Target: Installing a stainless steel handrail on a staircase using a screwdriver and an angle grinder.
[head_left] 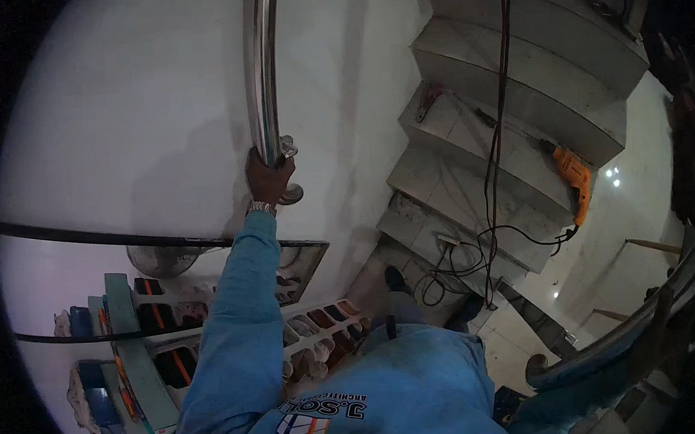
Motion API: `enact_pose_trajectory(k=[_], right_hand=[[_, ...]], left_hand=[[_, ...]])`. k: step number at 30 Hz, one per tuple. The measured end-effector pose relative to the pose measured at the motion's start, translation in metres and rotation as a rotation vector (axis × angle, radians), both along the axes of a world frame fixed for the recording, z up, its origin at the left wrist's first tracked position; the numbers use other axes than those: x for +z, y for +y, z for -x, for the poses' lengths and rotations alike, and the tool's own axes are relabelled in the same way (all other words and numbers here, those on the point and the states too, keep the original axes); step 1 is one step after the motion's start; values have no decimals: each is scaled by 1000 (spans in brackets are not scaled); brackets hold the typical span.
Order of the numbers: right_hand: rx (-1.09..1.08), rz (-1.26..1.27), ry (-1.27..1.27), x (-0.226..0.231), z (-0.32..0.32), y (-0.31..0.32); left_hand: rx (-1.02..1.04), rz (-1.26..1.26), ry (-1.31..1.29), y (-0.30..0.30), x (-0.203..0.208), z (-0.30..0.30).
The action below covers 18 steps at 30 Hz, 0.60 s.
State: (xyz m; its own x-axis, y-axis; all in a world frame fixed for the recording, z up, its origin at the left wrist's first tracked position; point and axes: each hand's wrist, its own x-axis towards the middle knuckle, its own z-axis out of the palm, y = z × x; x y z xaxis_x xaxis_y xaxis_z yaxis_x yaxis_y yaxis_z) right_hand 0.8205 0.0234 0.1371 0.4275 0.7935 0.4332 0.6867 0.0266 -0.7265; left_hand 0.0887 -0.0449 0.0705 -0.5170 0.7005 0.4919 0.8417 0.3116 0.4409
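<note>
My left hand is wrapped around the lower part of a shiny metal handrail that runs up the white wall. A wall bracket sits beside my fingers, and a rounded metal end shows just below them. On my right, the blue-green sleeve of my right arm reaches towards a second, curved handrail with a curled end. My right hand is mostly lost in the dark there, so its fingers cannot be made out.
Grey winding stairs rise ahead to the right. An orange power drill lies on a step, its cord looped near my feet. A red-handled tool lies higher up. Below my left arm is a white compartmented rack.
</note>
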Motion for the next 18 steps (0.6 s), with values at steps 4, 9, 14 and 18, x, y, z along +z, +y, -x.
enact_pose_trajectory(k=[4, 9, 14, 18], right_hand=[[33, 9, 15, 4, -14, -3], [-133, -34, -76, 5, -26, -3], [146, -127, 246, 5, 0, -10], [216, -237, 317, 22, 32, -14]], left_hand=[[25, -46, -85, 30, -8, -19], [34, -53, -26, 40, -8, -30], [-2, -47, -13, 0, 8, -14], [2, -53, -124, -17, 29, -31]])
